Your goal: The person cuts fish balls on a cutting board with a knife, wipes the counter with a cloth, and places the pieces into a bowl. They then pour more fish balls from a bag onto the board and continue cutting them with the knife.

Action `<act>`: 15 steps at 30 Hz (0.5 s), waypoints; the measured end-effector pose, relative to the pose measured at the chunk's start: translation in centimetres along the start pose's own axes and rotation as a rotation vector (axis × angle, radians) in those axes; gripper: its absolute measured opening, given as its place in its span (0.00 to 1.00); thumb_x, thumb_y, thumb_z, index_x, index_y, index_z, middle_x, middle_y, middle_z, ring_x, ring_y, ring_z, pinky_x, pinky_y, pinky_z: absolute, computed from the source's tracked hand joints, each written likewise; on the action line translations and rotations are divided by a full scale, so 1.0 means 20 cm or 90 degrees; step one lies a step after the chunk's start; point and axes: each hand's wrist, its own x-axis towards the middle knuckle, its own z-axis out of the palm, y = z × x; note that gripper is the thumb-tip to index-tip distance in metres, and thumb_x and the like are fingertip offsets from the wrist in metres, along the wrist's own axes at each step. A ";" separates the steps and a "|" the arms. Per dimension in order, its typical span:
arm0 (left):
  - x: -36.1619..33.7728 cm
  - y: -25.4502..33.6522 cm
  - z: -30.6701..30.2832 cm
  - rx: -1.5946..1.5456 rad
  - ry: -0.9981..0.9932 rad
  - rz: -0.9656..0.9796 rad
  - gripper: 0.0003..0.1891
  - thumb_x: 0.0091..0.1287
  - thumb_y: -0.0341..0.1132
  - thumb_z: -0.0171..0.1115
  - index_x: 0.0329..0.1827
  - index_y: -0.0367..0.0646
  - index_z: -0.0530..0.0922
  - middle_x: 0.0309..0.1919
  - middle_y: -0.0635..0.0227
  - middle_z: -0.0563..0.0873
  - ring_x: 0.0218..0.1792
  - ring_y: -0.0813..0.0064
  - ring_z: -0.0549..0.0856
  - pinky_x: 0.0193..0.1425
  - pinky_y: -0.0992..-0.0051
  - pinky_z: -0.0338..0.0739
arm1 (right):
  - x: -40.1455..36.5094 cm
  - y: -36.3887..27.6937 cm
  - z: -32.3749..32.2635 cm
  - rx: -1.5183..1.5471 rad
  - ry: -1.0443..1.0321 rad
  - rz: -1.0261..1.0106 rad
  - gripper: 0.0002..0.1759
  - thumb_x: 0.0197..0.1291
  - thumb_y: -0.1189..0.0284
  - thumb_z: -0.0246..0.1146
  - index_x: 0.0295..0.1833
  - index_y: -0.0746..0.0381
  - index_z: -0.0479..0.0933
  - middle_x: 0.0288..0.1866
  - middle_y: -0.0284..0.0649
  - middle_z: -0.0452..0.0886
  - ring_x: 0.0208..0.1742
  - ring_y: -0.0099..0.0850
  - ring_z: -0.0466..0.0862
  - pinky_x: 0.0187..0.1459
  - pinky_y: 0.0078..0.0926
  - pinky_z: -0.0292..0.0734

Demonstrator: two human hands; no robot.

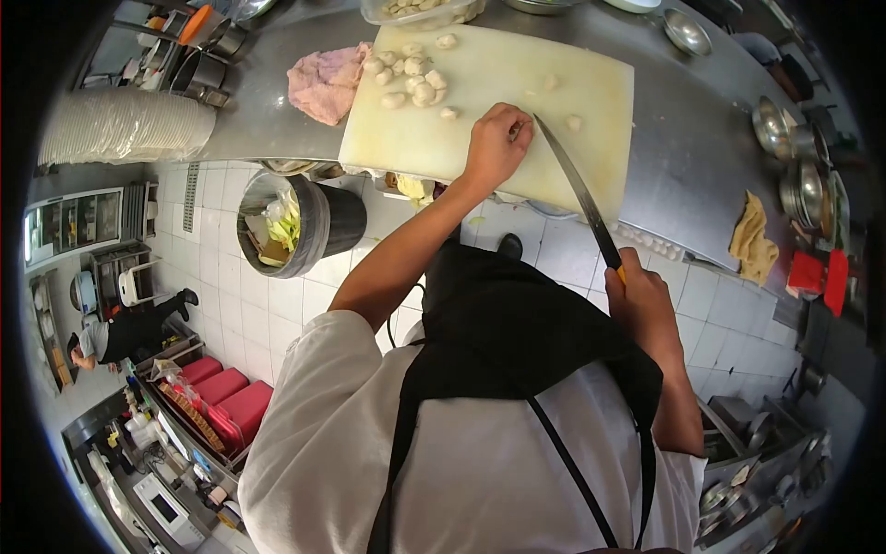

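My right hand (pixel 641 300) is wrapped round the handle of a long kitchen knife (pixel 578 183), its blade slanting up and left over the cutting board (pixel 595 83). My left hand (pixel 500 143) is closed above the board's near edge, fingers curled close to the knife tip. Whatever those fingers may hold is hidden. Several pale, rounded pieces (pixel 423 95), perhaps button mushrooms, lie loosely grouped at the board's upper left. One more pale piece (pixel 574 122) lies right of the blade, with a fainter one further up.
A tub of pale pieces (pixel 420 11) stands behind the board. Left of it lies a pink cloth (pixel 325 83), and a yellow cloth (pixel 754 238) hangs at the right counter edge. Below stands a waste bin (pixel 300 226). Metal bowls (pixel 772 127) are at right; another person (pixel 129 331) is at far left.
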 end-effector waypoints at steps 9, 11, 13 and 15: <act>-0.02 -0.01 0.01 -0.042 0.017 -0.004 0.03 0.65 0.22 0.67 0.40 0.33 0.86 0.40 0.57 0.87 0.32 0.62 0.88 0.36 0.70 0.84 | 0.02 -0.02 -0.06 0.013 -0.052 0.013 0.13 0.73 0.68 0.55 0.54 0.65 0.69 0.32 0.61 0.84 0.42 0.64 0.84 0.48 0.60 0.76; -0.03 -0.01 0.01 -0.052 0.020 -0.005 0.04 0.65 0.22 0.67 0.40 0.33 0.86 0.40 0.57 0.87 0.31 0.62 0.88 0.36 0.70 0.84 | 0.04 -0.03 -0.07 0.014 -0.071 0.021 0.13 0.73 0.68 0.55 0.55 0.66 0.69 0.34 0.62 0.84 0.43 0.64 0.83 0.49 0.60 0.75; -0.03 -0.03 0.01 -0.059 0.025 0.000 0.04 0.65 0.22 0.67 0.40 0.33 0.86 0.41 0.57 0.87 0.31 0.62 0.88 0.36 0.70 0.84 | 0.06 -0.03 -0.08 0.015 -0.088 0.031 0.13 0.74 0.68 0.54 0.55 0.66 0.69 0.35 0.63 0.84 0.43 0.65 0.83 0.49 0.60 0.75; -0.03 -0.03 0.02 -0.061 0.032 0.009 0.04 0.64 0.22 0.67 0.40 0.33 0.86 0.41 0.57 0.88 0.31 0.62 0.88 0.36 0.70 0.84 | 0.07 -0.03 -0.07 0.019 -0.104 0.041 0.13 0.74 0.68 0.53 0.55 0.67 0.69 0.36 0.64 0.84 0.43 0.65 0.83 0.50 0.60 0.75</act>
